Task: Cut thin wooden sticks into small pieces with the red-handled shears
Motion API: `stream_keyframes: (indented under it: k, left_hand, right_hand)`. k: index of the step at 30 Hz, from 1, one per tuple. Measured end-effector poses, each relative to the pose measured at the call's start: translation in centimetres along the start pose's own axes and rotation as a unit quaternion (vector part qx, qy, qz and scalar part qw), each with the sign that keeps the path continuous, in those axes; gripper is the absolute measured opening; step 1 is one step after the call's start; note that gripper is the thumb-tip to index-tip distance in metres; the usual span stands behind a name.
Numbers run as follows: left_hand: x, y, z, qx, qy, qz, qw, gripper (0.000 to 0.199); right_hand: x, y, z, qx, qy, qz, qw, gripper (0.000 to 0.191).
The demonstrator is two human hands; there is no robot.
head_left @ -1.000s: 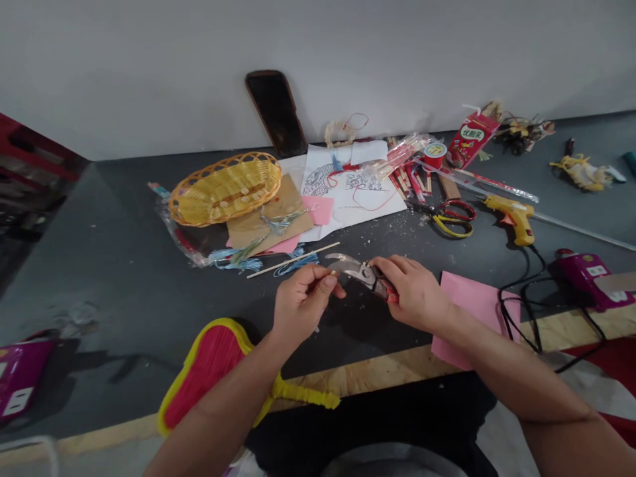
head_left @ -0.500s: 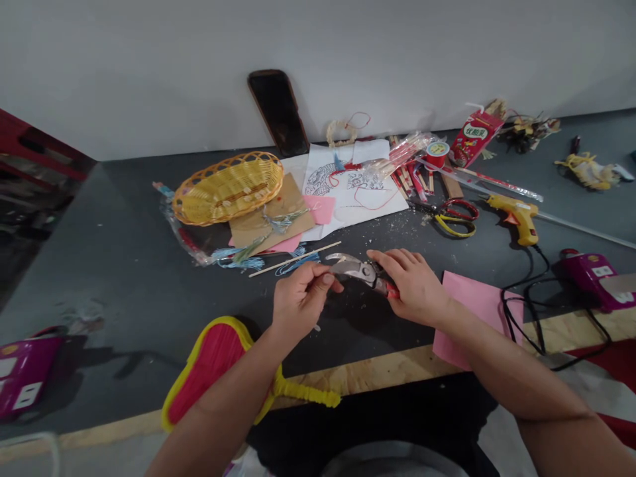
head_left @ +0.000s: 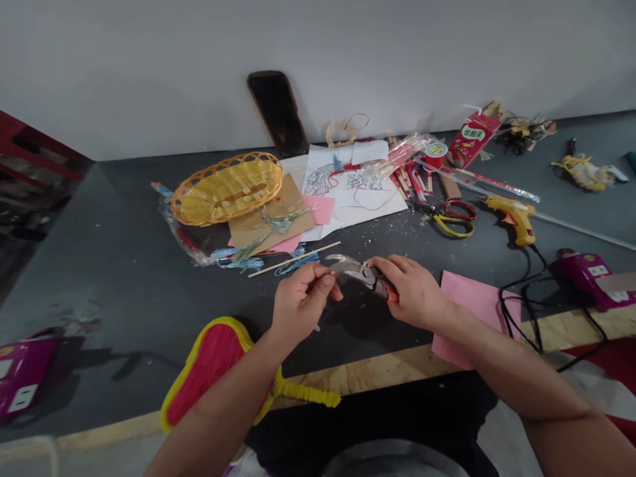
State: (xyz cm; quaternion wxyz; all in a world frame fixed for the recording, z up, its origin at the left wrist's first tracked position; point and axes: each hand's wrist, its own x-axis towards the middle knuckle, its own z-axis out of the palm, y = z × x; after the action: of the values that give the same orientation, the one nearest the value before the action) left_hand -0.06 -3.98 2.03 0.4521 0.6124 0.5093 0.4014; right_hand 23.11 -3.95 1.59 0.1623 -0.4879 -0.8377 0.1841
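Observation:
Over the middle of the dark table, my right hand (head_left: 415,291) is wrapped round the red handles of a pair of pruning shears (head_left: 358,270). Their curved metal jaws point left and look closed or nearly so. The tips reach my left hand (head_left: 304,297), whose thumb and forefinger pinch something too small to make out. Just behind the left hand lies a thin pale stick (head_left: 294,259), across blue tassels (head_left: 243,261). Under my left forearm is a red paddle-shaped piece edged in fuzzy yellow (head_left: 211,364), its yellow handle over the table's front edge.
A yellow wicker basket (head_left: 228,189) stands at the back left, before a phone (head_left: 278,111) leaning on the wall. Patterned white paper (head_left: 368,205), scissors (head_left: 454,218), a yellow glue gun (head_left: 514,215) with a black cord, and pink paper (head_left: 460,318) lie rightward.
The shears' jaws have drawn together, and my right hand has closed further round the handles. My left hand keeps its pinch in nearly the same place.

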Motion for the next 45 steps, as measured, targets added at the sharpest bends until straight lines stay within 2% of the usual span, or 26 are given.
stream_keyframes:
  k: [4, 10, 14, 22, 28, 32, 39, 45]
  left_hand:
    - [-0.1, -0.1, 0.3, 0.005, 0.011, -0.009, 1.0, 0.023]
    - [0.2, 0.7, 0.4, 0.083, 0.064, 0.038, 0.994, 0.021]
    - [0.2, 0.9, 0.2, 0.096, 0.043, 0.044, 0.993, 0.025]
    - [0.1, -0.1, 0.1, 0.077, 0.02, 0.029, 0.996, 0.03]
    - [-0.2, -0.3, 0.2, 0.048, 0.017, 0.002, 0.999, 0.033]
    - [-0.1, -0.1, 0.1, 0.054, 0.015, 0.01, 0.998, 0.032]
    - [0.2, 0.5, -0.2, 0.134, 0.04, 0.07, 0.988, 0.026]
    - [0.3, 0.7, 0.2, 0.118, 0.081, 0.075, 0.987, 0.019]
  right_hand:
    - [0.0, -0.3, 0.1, -0.005, -0.006, 0.012, 1.0, 0.058]
    - [0.1, -0.1, 0.2, -0.012, -0.004, 0.015, 1.0, 0.062]
    - [0.2, -0.1, -0.1, -0.04, 0.002, 0.009, 0.999, 0.069]
    - [0.2, 0.1, -0.3, -0.022, -0.005, 0.003, 1.0, 0.056]
    - [-0.2, -0.4, -0.1, 0.002, -0.008, 0.006, 1.0, 0.056]
    - [-0.2, -0.4, -0.1, 0.014, -0.008, 0.007, 1.0, 0.056]
    - [0.0, 0.2, -0.7, 0.064, -0.037, -0.006, 0.997, 0.055]
    - [0.2, 0.2, -0.1, 0.009, 0.004, 0.002, 1.0, 0.062]
